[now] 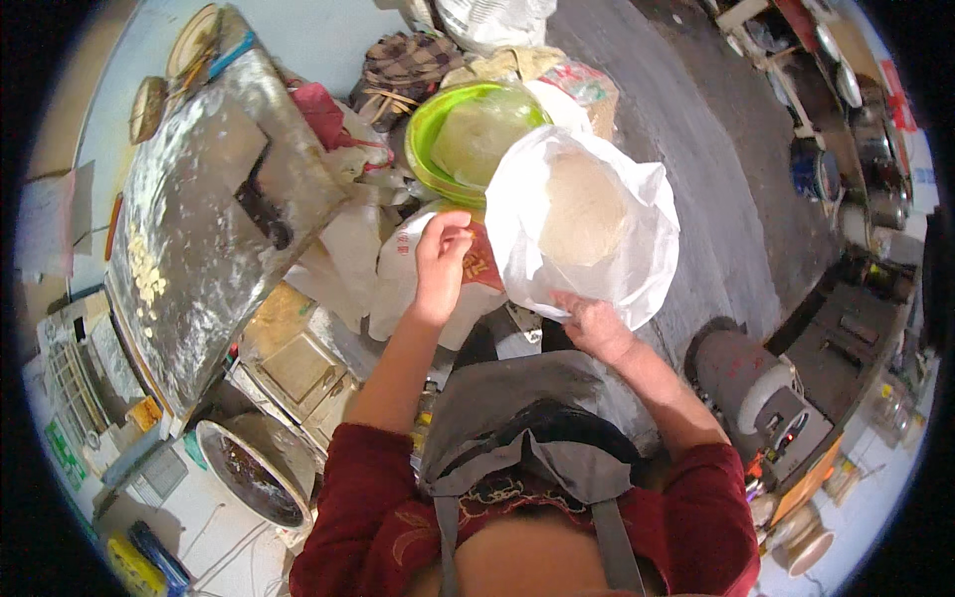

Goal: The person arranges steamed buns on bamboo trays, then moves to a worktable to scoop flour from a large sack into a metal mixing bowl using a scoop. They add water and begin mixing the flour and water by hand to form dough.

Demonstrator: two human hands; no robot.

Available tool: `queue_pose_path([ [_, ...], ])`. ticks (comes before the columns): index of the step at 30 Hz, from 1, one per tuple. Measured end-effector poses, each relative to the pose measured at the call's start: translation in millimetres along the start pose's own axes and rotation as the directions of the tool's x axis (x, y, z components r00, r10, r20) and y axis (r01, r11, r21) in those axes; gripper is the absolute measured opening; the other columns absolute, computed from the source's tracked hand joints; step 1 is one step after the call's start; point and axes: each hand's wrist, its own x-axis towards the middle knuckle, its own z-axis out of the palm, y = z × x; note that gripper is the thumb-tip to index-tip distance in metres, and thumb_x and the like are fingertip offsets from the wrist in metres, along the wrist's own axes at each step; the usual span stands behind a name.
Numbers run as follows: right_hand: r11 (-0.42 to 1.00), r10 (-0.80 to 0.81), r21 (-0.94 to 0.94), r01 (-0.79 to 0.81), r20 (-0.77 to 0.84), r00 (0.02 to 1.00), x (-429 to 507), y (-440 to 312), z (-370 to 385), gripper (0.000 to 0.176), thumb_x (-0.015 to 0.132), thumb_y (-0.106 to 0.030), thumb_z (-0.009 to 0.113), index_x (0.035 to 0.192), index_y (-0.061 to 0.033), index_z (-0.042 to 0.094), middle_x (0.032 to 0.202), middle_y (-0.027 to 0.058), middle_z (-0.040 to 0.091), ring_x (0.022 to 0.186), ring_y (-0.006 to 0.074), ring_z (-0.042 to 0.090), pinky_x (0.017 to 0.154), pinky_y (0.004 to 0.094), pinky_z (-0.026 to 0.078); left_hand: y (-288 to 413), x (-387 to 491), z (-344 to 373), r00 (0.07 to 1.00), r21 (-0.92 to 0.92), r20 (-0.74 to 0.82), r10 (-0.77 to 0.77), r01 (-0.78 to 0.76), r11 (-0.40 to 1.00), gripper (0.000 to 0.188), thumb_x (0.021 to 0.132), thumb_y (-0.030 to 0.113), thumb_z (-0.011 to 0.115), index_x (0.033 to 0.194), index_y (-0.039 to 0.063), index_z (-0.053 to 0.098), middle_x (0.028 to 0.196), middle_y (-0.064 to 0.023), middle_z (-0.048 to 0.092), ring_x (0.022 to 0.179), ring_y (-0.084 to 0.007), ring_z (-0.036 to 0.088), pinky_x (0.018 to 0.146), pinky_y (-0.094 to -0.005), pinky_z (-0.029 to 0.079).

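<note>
A white woven sack (515, 216) stands with its mouth spread, and a pale, flour-like powder (582, 209) fills its middle. My right hand (599, 326) grips the sack's near rim. To the left of that sack is my left hand (442, 265), its fingers loosely curled and apart, with nothing visible in them. Below the left hand lies another white sack (399, 291) with red print. Beyond the hands, a green plastic basin (421, 153) holds a pale mass under clear plastic film (481, 138), possibly dough.
A floury worktop (201, 201) on the left carries small dough pieces (144, 280). A round bucket (254, 477) with dark contents stands at lower left. A checked cloth (410, 60) and a bulging white bag (496, 22) lie beyond the basin. Grey floor (716, 194) runs along the right.
</note>
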Motion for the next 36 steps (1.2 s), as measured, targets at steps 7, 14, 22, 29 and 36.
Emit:
queue_pose_path([
  [7, 0.997, 0.007, -0.08, -0.003, 0.048, 0.999, -23, -7, 13, 0.022, 0.066, 0.001, 0.051, 0.084, -0.0046, 0.061, 0.072, 0.0191, 0.061, 0.072, 0.038, 0.061, 0.064, 0.0449, 0.049, 69, -7, -143, 0.737, 0.534, -0.32, 0.595, -0.378, 0.756, 0.019, 0.079, -0.003, 0.05, 0.094, 0.002, 0.059, 0.094, -0.0052, 0.057, 0.09, -0.0156, 0.053, 0.084, -0.0277, 0.042],
  [14, 0.984, 0.061, -0.178, -0.012, 0.272, 0.96, -17, -14, 28, 0.007, 0.074, -0.006, 0.052, 0.077, -0.0066, 0.058, 0.068, 0.0161, 0.06, 0.067, 0.0345, 0.06, 0.059, 0.0451, 0.047, 79, 38, -225, 0.689, 0.774, -0.407, 0.6, -0.089, 0.627, 0.042, 0.083, 0.004, 0.049, 0.124, -0.003, 0.045, 0.124, -0.0179, 0.049, 0.114, -0.0301, 0.047, 0.1, -0.0396, 0.034],
  [22, 0.973, -0.226, -0.035, 0.228, 0.045, 0.973, 46, -63, -13, 0.011, 0.075, -0.011, 0.058, 0.083, -0.0059, 0.064, 0.073, 0.0142, 0.063, 0.07, 0.0326, 0.062, 0.065, 0.0416, 0.05, 80, 44, -217, 0.67, 0.888, -0.354, 0.653, 0.022, 0.459, 0.041, 0.091, 0.015, 0.043, 0.128, -0.003, 0.041, 0.134, -0.0216, 0.04, 0.127, -0.0372, 0.034, 0.106, -0.0428, 0.028],
  [29, 0.962, -0.27, 0.011, 0.275, -0.137, 0.953, 107, -108, -46, 0.005, 0.078, -0.008, 0.059, 0.081, -0.0033, 0.06, 0.074, 0.0149, 0.063, 0.071, 0.0322, 0.062, 0.064, 0.0405, 0.05, 86, 43, -212, 0.685, 0.853, -0.443, 0.578, 0.124, 0.507, 0.041, 0.09, 0.015, 0.045, 0.126, -0.003, 0.043, 0.133, -0.021, 0.04, 0.126, -0.0373, 0.036, 0.104, -0.0433, 0.031],
  [36, 0.887, -0.46, 0.059, 0.458, 0.052, 0.886, 139, -136, -28, 0.01, 0.078, -0.008, 0.06, 0.088, -0.0062, 0.06, 0.086, 0.0127, 0.064, 0.08, 0.0313, 0.062, 0.069, 0.0417, 0.05, 86, 42, -210, 0.658, 0.868, -0.432, 0.617, 0.116, 0.484, 0.039, 0.087, 0.012, 0.048, 0.124, -0.001, 0.045, 0.133, -0.0182, 0.042, 0.126, -0.0353, 0.037, 0.103, -0.0425, 0.033],
])
